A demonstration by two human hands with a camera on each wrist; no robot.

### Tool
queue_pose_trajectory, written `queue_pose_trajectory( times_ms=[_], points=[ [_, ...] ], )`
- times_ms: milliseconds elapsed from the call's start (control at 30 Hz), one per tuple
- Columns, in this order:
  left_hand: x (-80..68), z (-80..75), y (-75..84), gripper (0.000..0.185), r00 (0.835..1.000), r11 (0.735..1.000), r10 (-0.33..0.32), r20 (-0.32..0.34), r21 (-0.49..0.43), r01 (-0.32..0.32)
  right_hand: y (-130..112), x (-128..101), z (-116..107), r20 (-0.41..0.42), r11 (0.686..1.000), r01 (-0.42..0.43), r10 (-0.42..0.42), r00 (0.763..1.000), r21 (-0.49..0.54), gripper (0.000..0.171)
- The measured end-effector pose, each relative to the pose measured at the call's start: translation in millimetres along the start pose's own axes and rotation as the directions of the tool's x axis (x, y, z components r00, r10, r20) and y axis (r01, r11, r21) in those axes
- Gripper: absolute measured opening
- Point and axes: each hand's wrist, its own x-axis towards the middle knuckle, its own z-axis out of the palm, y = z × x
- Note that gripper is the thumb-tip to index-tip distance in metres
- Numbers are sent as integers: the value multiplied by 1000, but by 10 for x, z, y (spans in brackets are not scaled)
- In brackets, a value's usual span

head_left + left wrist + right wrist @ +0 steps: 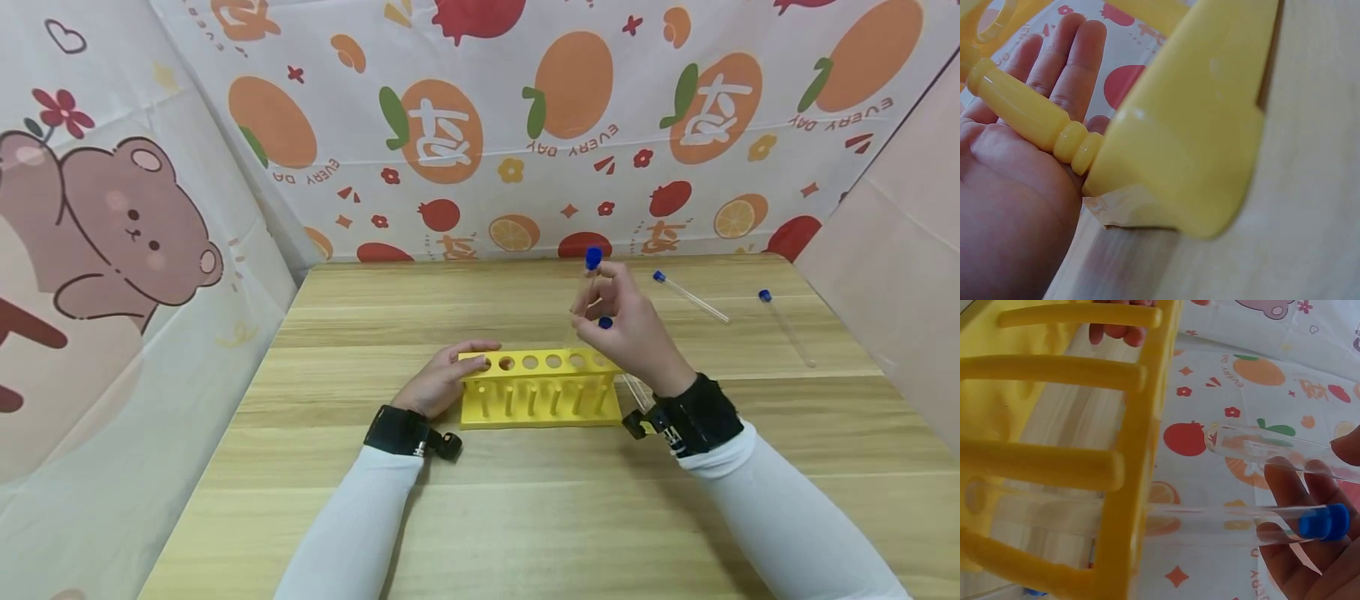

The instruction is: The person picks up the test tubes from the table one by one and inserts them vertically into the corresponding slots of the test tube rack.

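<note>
A yellow test tube rack (540,417) stands on the table. My left hand (442,379) holds its left end, thumb on the top plate and fingers behind; the left wrist view shows the palm beside an end post (1029,109). My right hand (626,321) pinches a clear, blue-capped test tube (592,258) above the right part of the rack. In the right wrist view the held tube's rounded end (1235,439) is clear of the top plate (1138,450). Another capped tube (1222,525) stands in a hole near the right end, its blue cap by my right fingers.
Two blue-capped tubes lie on the table to the right, one farther back (693,298) and one near the right side (787,329). More clear glass (637,390) lies beside the rack's right end, partly behind my right wrist. A fruit-printed cloth (510,108) hangs behind the table.
</note>
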Motion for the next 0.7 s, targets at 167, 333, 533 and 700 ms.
queue_pose_trajectory(
  times_ms=[167, 333, 533, 700],
  points=[
    [-13, 8, 10, 50, 1000, 1000, 7, 4, 7, -7, 30, -43, -4, 14, 1000, -27, 27, 1000, 4, 56],
    [-14, 9, 14, 51, 1000, 1000, 8, 10, 12, -8, 52, -73, -7, 25, 999, -31, 30, 999, 13, 57],
    [-18, 19, 14, 50, 1000, 1000, 2, 3, 0, -2, 68, -110, -12, 40, 997, -75, 75, 996, -5, 56],
    [-15, 12, 1, 49, 1000, 1000, 1, 0, 0, -1, 87, -132, -6, 53, 995, -96, 97, 994, -18, 54]
  ],
)
